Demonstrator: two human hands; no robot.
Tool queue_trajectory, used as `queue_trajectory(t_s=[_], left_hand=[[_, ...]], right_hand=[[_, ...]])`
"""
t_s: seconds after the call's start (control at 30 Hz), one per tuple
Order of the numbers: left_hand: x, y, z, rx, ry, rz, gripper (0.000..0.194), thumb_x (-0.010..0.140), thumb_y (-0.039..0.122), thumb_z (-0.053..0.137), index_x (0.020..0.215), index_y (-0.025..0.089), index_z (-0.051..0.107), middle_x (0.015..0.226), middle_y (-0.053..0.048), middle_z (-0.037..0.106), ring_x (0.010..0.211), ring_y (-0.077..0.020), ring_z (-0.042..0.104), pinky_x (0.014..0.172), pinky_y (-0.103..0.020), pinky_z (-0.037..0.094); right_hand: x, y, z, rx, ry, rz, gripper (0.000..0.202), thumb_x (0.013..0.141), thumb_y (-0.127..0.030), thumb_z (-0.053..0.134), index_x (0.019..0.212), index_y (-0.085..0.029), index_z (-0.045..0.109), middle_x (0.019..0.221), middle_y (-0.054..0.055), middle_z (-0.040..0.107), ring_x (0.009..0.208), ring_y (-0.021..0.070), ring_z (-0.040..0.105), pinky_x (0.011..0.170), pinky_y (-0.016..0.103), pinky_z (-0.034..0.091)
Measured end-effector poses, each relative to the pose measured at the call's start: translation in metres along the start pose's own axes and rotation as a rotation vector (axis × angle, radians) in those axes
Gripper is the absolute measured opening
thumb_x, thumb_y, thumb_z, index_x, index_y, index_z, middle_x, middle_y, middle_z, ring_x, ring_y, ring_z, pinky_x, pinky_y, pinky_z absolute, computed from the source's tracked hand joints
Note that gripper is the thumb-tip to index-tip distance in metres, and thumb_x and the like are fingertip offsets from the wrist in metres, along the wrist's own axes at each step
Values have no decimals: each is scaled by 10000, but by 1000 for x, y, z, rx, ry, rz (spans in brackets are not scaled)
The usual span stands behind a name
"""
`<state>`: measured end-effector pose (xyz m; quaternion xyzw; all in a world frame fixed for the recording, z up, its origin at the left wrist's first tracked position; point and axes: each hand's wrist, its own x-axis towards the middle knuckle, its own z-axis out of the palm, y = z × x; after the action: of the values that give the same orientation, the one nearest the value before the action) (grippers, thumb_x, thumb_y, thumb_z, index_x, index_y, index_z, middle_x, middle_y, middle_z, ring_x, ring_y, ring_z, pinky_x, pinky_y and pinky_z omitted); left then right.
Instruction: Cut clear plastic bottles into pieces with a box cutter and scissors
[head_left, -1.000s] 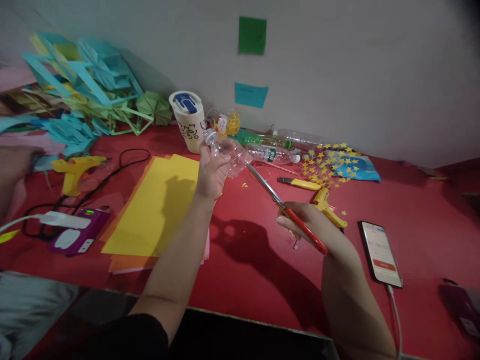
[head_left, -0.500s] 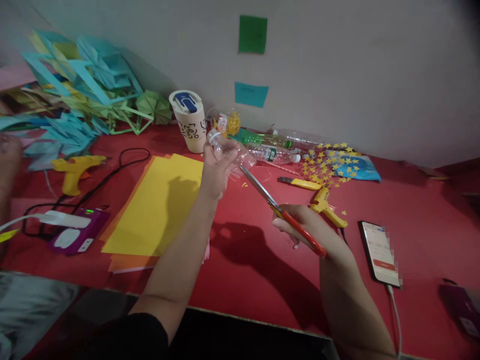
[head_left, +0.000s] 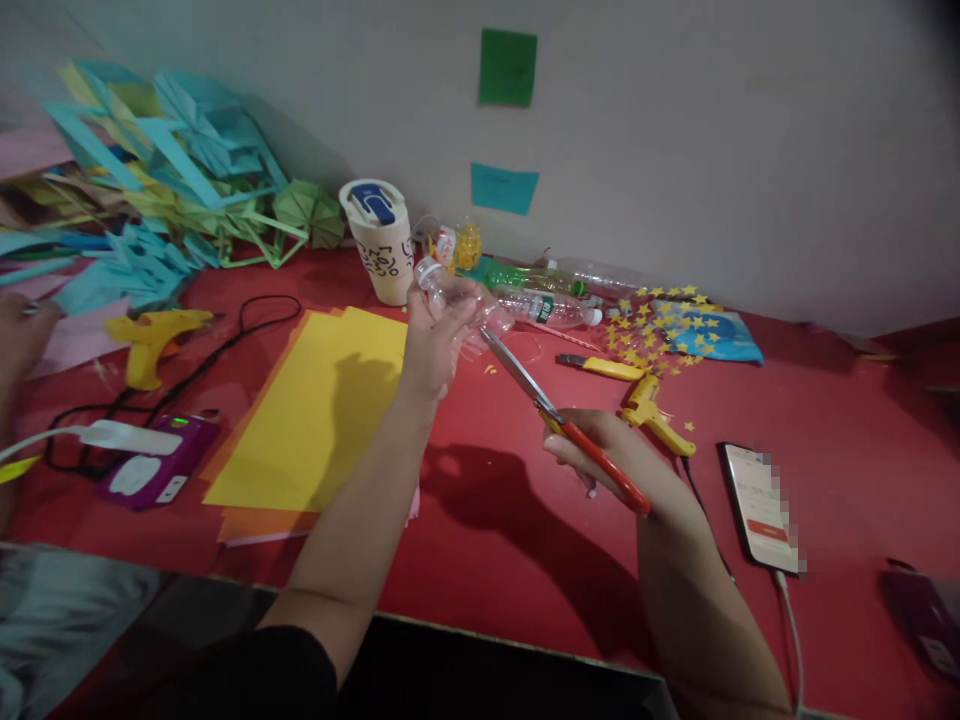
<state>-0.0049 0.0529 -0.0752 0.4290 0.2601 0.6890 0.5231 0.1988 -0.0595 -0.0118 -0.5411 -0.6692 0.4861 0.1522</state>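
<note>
My left hand [head_left: 435, 345] is closed around a clear plastic bottle piece [head_left: 491, 312] with its neck pointing up and left. In my right hand [head_left: 592, 445] are scissors [head_left: 607, 465] with red handles, their blades nearly together and the tips at the lower edge of the bottle piece. Both hands are raised over the red table [head_left: 510, 560]. Yellow sheets [head_left: 300, 430] lie left of them, on top of orange ones. Behind the bottle piece rests another clear bottle [head_left: 547, 307] with a green label.
A white cup [head_left: 382, 255] stands at the back. To the right are a yellow cutter [head_left: 600, 367], a glue gun [head_left: 656, 420], yellow stars and a phone [head_left: 761, 510]. Left are another glue gun [head_left: 150, 345], a purple power strip [head_left: 161, 460], folded paper and another person's hand [head_left: 22, 335].
The other person's hand at the left has shifted a little, and pink paper now shows beside it. My hands, the bottle piece and the scissors have hardly moved.
</note>
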Motion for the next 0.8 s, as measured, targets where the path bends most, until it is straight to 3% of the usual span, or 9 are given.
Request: queue_trajectory(t_s=[0.17, 0.43, 0.8], left_hand=[[0, -2, 0, 31, 6, 22, 514, 708, 430, 828, 1076, 292, 498, 1069, -23, 647, 1110, -236, 652, 963, -467, 545], [-1, -1, 2, 1, -18, 20, 470, 728, 390, 820, 1057, 280, 502, 1064, -26, 643, 1165, -253, 620, 1041, -538, 488], [1, 1, 1, 4, 27, 40, 517, 709, 398, 825, 1060, 287, 462, 1033, -7, 638, 1072, -207, 649, 965, -426, 528]], right_hand=[[0, -1, 1, 20, -6, 2, 565, 767, -753, 579, 635, -242, 379, 510, -57, 429, 452, 103, 450, 483, 266, 346], [0, -4, 2, 23, 6, 28, 571, 749, -769, 573, 638, -239, 393, 503, -60, 417, 430, 101, 443, 468, 260, 342], [3, 5, 11, -5, 44, 68, 487, 806, -673, 547, 640, -227, 447, 506, -42, 467, 367, 83, 404, 396, 232, 310]])
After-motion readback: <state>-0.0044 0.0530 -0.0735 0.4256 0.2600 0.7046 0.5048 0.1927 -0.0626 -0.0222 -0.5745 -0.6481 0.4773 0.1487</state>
